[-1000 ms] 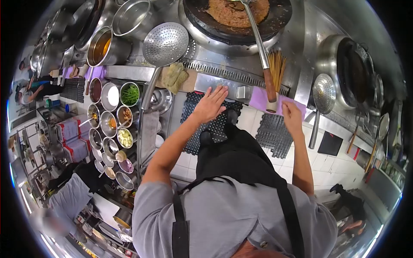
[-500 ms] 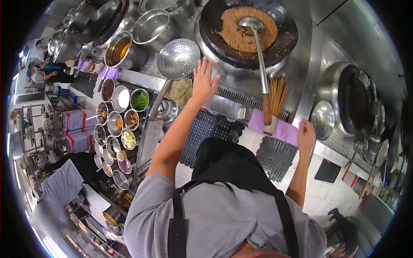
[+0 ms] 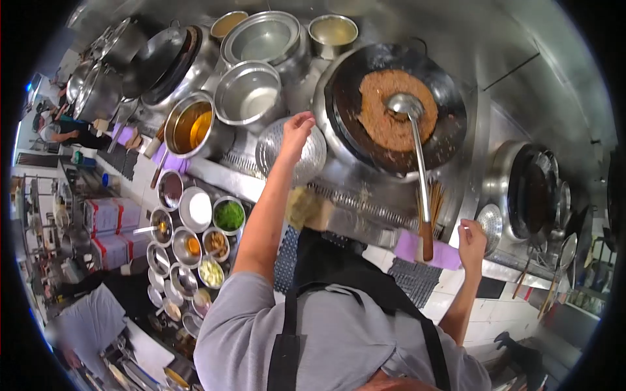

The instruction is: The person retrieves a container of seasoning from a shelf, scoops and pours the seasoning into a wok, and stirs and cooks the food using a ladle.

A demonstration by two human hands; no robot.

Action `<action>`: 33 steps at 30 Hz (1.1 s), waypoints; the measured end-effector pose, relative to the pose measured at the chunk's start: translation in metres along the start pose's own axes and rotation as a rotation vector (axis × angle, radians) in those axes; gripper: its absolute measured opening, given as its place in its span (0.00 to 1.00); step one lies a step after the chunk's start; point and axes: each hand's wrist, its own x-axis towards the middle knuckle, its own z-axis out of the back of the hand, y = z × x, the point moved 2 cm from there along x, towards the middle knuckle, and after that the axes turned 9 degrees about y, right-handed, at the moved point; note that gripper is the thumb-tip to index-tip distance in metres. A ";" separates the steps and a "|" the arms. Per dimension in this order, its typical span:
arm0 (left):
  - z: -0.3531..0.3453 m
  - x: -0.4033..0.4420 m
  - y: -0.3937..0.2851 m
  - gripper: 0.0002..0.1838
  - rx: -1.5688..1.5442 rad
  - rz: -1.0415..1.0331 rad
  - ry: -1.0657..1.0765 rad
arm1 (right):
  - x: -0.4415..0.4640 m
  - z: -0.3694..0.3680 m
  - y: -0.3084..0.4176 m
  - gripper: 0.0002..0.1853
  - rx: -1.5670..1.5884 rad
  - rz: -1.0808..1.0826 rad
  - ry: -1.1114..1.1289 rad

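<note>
My left hand [image 3: 297, 135] is raised over the perforated strainer [image 3: 310, 156], left of the wok. Its fingers are drawn together, and nothing shows in them. My right hand [image 3: 472, 244] hovers by the right end of a purple cloth [image 3: 447, 255], fingers curled and no object visible. The black wok [image 3: 450, 91] holds a reddish-brown, minced-looking food [image 3: 389, 83]. A metal ladle [image 3: 418, 146] rests with its bowl in that food. Its wooden handle [image 3: 427, 241] points toward me over the cloth, apart from both hands.
A metal pot of amber liquid [image 3: 186, 130] and an open pot [image 3: 248, 98] stand left of the wok. Several ingredient bowls, including chopped greens [image 3: 229, 215], line the left side. A bamboo brush [image 3: 435, 199] lies beside the ladle. Another wok [image 3: 538, 189] sits right.
My left hand has gone from spread fingers to fingers drawn together. The view has shifted, so the wok and counter appear lower. The ladle still rests in the wok; my right hand stays near the cloth.
</note>
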 end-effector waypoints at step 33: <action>-0.004 0.239 0.066 0.11 -1.087 0.011 -0.471 | 0.541 -0.334 0.381 0.13 -0.288 0.511 0.981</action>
